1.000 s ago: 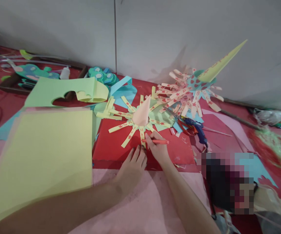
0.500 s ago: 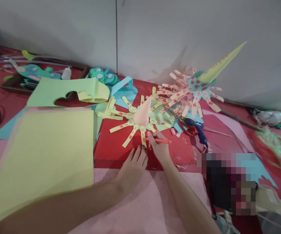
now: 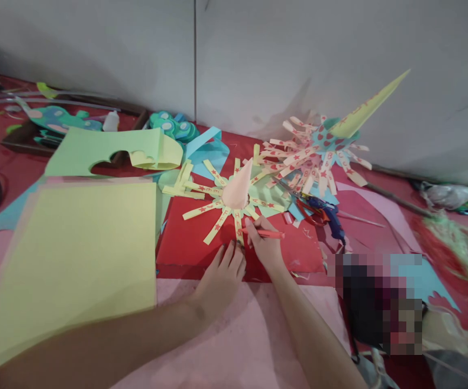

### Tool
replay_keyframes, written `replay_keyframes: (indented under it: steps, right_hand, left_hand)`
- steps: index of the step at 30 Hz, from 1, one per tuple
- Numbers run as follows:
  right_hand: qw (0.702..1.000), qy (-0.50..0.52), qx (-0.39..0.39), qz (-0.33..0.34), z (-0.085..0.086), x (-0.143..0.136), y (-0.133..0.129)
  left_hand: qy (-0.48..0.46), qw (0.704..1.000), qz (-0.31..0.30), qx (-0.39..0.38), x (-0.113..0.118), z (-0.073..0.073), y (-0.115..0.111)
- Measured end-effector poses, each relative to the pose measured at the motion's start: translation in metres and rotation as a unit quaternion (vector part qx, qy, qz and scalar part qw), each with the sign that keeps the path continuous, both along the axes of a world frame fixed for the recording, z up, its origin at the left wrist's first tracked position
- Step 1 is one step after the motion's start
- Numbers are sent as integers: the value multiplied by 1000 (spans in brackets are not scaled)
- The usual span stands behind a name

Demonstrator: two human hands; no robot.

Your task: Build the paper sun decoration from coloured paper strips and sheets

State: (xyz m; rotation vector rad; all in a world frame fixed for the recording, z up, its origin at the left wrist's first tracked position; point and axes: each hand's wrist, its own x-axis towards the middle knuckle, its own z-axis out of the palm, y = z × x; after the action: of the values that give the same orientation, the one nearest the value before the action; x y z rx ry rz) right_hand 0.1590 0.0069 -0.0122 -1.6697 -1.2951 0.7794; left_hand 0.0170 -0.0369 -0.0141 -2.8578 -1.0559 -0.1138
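My right hand (image 3: 264, 243) is closed round a red marker (image 3: 272, 234), its tip at a red star near the end of one pale yellow strip (image 3: 238, 224) lettered "Hh". My left hand (image 3: 224, 270) lies flat with fingers stretched out, the fingertips touching the lower end of that strip. The strip belongs to a paper piece with several lettered strips spread round a pale pink paper cone (image 3: 238, 189). Under it is a red board (image 3: 193, 246). Just behind and left lie loose yellow strips (image 3: 183, 183).
Large yellow sheets (image 3: 84, 243) lie at left, a cut green sheet (image 3: 104, 146) behind them. Finished-looking cone pieces (image 3: 323, 140) stand by the wall. Scissors (image 3: 313, 212) and a blue glue gun (image 3: 333, 219) lie at right. A glue bottle (image 3: 111, 121) is near a dark tray (image 3: 23, 141).
Almost nothing differs. The marker tip stays at the star on the same strip, and both hands keep nearly the same place.
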Motion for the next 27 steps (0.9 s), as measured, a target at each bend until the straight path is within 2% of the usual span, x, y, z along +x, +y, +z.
replay_keyframes:
  steps: [9,27]
  right_hand:
    - [1000,-7,-6,4,-1,0,0]
    - [1000,-13,1,-2,-3,0,0]
  left_hand:
    - [-1,1000,1,16,0,-1,1]
    - [8,1000,-1,-9,0,4,1]
